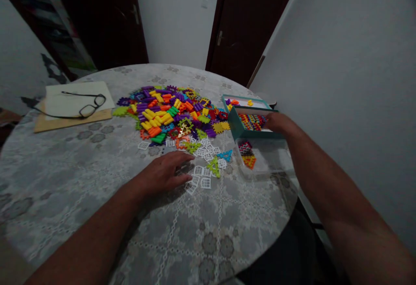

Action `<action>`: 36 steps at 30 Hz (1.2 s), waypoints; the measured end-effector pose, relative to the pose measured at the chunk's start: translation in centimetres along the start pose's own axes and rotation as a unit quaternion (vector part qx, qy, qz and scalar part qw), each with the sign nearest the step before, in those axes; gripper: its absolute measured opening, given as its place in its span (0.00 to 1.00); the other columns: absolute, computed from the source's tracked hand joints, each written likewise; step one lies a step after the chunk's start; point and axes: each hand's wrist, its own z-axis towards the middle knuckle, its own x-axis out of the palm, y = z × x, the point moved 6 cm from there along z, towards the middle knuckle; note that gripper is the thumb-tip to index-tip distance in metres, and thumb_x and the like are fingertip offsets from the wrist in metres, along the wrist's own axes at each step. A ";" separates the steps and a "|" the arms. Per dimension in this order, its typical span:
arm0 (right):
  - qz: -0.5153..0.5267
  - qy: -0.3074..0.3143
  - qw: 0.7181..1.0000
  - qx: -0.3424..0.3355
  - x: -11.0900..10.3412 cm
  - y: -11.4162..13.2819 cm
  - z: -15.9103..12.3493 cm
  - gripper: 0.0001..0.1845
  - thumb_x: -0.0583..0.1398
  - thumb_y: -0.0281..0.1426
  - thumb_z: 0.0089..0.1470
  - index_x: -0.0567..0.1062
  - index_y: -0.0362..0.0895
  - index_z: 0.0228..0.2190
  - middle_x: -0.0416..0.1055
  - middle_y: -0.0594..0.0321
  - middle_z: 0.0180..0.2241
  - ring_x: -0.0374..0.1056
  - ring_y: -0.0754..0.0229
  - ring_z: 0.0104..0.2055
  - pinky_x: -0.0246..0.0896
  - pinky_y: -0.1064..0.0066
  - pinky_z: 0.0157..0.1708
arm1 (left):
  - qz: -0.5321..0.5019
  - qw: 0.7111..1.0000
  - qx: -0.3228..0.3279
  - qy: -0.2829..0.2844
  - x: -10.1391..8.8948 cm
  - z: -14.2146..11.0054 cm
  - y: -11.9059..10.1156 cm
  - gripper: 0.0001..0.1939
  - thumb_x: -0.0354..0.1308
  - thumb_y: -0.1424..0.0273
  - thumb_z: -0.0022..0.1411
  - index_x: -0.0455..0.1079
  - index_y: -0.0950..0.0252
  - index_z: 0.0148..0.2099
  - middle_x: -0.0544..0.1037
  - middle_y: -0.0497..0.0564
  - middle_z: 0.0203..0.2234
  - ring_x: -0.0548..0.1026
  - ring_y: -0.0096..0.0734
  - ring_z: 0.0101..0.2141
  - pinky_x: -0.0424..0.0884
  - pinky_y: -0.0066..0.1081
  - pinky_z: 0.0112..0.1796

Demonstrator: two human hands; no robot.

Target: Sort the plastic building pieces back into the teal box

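Observation:
My left hand [165, 171] rests on the table with thumb and fingers apart, holding nothing. Just beyond its fingertips lie flat white lattice window pieces [206, 183] and a lime green triangular piece [213, 166]. To the right, my right hand [276, 122] reaches over the edge of a teal box [238, 124]. Its fingers are down by the rows of multicoloured pieces [251, 122] inside, and the fingertips are hidden. In front of the box, a clear plastic tray [269, 157] holds a few stacked triangular and flat pieces [249, 162].
A large heap of colourful plastic building pieces [172, 111] covers the table's middle. At the left, black eyeglasses [87, 110] lie on paper over a tan folder [65, 122]. The box's lid [260, 99] sits behind it with a few pieces inside. A wall borders the right.

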 end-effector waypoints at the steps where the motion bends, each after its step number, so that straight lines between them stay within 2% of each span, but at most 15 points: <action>1: -0.005 -0.024 1.000 0.009 -0.5 0.1 -0.9 0.20 0.63 0.31 0.63 0.84 0.36 0.54 0.84 0.40 0.50 0.80 0.43 0.53 0.72 0.61 0.52 | 0.002 1.000 0.006 0.013 0.0 -0.2 -0.1 0.29 0.70 0.59 0.64 0.77 0.54 0.66 0.81 0.57 0.63 0.79 0.49 0.60 0.73 0.47 0.63; 3: 0.024 -0.125 0.992 -0.008 -2.0 1.5 -4.1 0.23 0.58 0.30 0.68 0.81 0.37 0.59 0.82 0.40 0.55 0.79 0.44 0.56 0.71 0.59 0.56 | 0.006 0.999 0.015 0.044 0.1 -0.7 -0.2 0.33 0.73 0.62 0.61 0.75 0.53 0.68 0.79 0.55 0.64 0.75 0.50 0.65 0.69 0.48 0.66; 5: 0.098 -0.174 0.975 -0.100 -2.6 4.5 -8.5 0.21 0.56 0.32 0.71 0.82 0.43 0.58 0.82 0.47 0.55 0.79 0.47 0.55 0.71 0.58 0.57 | 0.012 0.997 0.022 0.068 0.3 -1.1 -0.1 0.35 0.73 0.66 0.60 0.74 0.52 0.69 0.78 0.54 0.64 0.73 0.50 0.65 0.68 0.46 0.67; 6: 0.136 -0.163 0.965 -0.155 -2.3 6.4 -10.8 0.19 0.57 0.33 0.72 0.82 0.45 0.56 0.83 0.50 0.53 0.80 0.49 0.52 0.73 0.59 0.55 | 0.017 0.997 0.025 0.075 0.4 -1.2 -0.1 0.35 0.73 0.67 0.60 0.74 0.53 0.69 0.78 0.54 0.64 0.73 0.49 0.65 0.69 0.45 0.66; 8: 0.199 -0.092 0.942 -0.253 -0.5 10.2 -15.1 0.16 0.58 0.34 0.72 0.82 0.47 0.54 0.84 0.54 0.49 0.80 0.53 0.46 0.74 0.62 0.50 | 0.027 0.996 0.028 0.080 0.5 -1.2 0.0 0.32 0.71 0.69 0.61 0.74 0.54 0.68 0.79 0.54 0.61 0.74 0.48 0.62 0.70 0.43 0.63; 10: 0.210 -0.029 0.932 -0.295 2.0 13.3 -18.3 0.16 0.59 0.33 0.72 0.80 0.46 0.56 0.83 0.53 0.50 0.80 0.54 0.44 0.74 0.62 0.49 | 0.038 0.995 0.028 0.085 0.6 -1.0 0.1 0.28 0.69 0.69 0.63 0.76 0.54 0.64 0.79 0.54 0.57 0.74 0.47 0.59 0.70 0.42 0.61; 11: 0.201 -0.014 0.937 -0.286 3.3 14.3 -19.1 0.16 0.60 0.32 0.71 0.79 0.45 0.57 0.83 0.52 0.51 0.79 0.52 0.46 0.73 0.61 0.50 | 0.043 0.995 0.028 0.089 0.7 -0.9 0.2 0.25 0.68 0.68 0.64 0.77 0.55 0.63 0.78 0.54 0.56 0.74 0.46 0.59 0.71 0.42 0.60; 14: 0.142 0.020 0.962 -0.231 6.9 16.1 -19.8 0.21 0.61 0.32 0.72 0.75 0.42 0.62 0.78 0.45 0.57 0.77 0.48 0.55 0.71 0.59 0.55 | 0.056 0.994 0.027 0.095 0.8 -0.6 0.1 0.20 0.67 0.66 0.67 0.77 0.57 0.60 0.78 0.55 0.56 0.75 0.46 0.58 0.70 0.42 0.59; 17: 0.101 0.038 0.974 -0.197 8.7 17.0 -19.4 0.19 0.62 0.35 0.72 0.75 0.41 0.60 0.75 0.45 0.58 0.75 0.46 0.56 0.70 0.59 0.53 | 0.069 0.994 0.021 0.084 0.9 -0.4 0.1 0.16 0.65 0.66 0.69 0.76 0.57 0.58 0.78 0.56 0.56 0.74 0.47 0.58 0.71 0.43 0.59; 24: 0.076 0.053 0.981 -0.172 9.2 18.1 -18.8 0.15 0.58 0.27 0.71 0.76 0.42 0.55 0.75 0.48 0.52 0.75 0.50 0.50 0.68 0.63 0.48 | 0.079 0.995 0.012 0.058 1.4 0.1 0.6 0.09 0.62 0.64 0.71 0.76 0.57 0.52 0.79 0.55 0.51 0.76 0.48 0.54 0.72 0.43 0.53; 29: 0.139 0.004 0.976 -0.169 10.1 17.7 -18.9 0.15 0.59 0.26 0.68 0.77 0.42 0.54 0.75 0.48 0.52 0.74 0.50 0.48 0.69 0.62 0.47 | 0.084 0.996 0.000 0.028 1.5 0.5 1.0 0.09 0.62 0.63 0.70 0.75 0.58 0.50 0.80 0.55 0.50 0.76 0.49 0.53 0.73 0.45 0.53; 31: 0.217 -0.030 0.958 -0.185 10.0 17.5 -19.2 0.16 0.59 0.25 0.66 0.77 0.43 0.53 0.75 0.48 0.51 0.74 0.50 0.49 0.69 0.61 0.49 | 0.081 0.997 0.004 0.004 1.4 0.4 1.0 0.11 0.63 0.63 0.71 0.74 0.58 0.53 0.79 0.56 0.53 0.77 0.49 0.54 0.74 0.47 0.54; 33: 0.321 -0.036 0.921 -0.219 9.7 17.7 -19.5 0.16 0.59 0.24 0.64 0.78 0.44 0.51 0.77 0.52 0.48 0.73 0.52 0.48 0.68 0.62 0.49 | 0.057 0.998 0.028 -0.029 1.2 0.4 0.7 0.16 0.63 0.63 0.72 0.73 0.56 0.59 0.79 0.57 0.57 0.77 0.48 0.57 0.74 0.48 0.58; 36: 0.473 0.050 0.848 -0.235 9.3 18.4 -19.4 0.12 0.60 0.25 0.62 0.79 0.46 0.46 0.77 0.61 0.38 0.72 0.57 0.39 0.66 0.67 0.41 | -0.002 0.995 0.090 -0.049 1.0 0.3 -0.1 0.19 0.63 0.65 0.73 0.71 0.53 0.64 0.78 0.56 0.61 0.76 0.45 0.62 0.72 0.46 0.62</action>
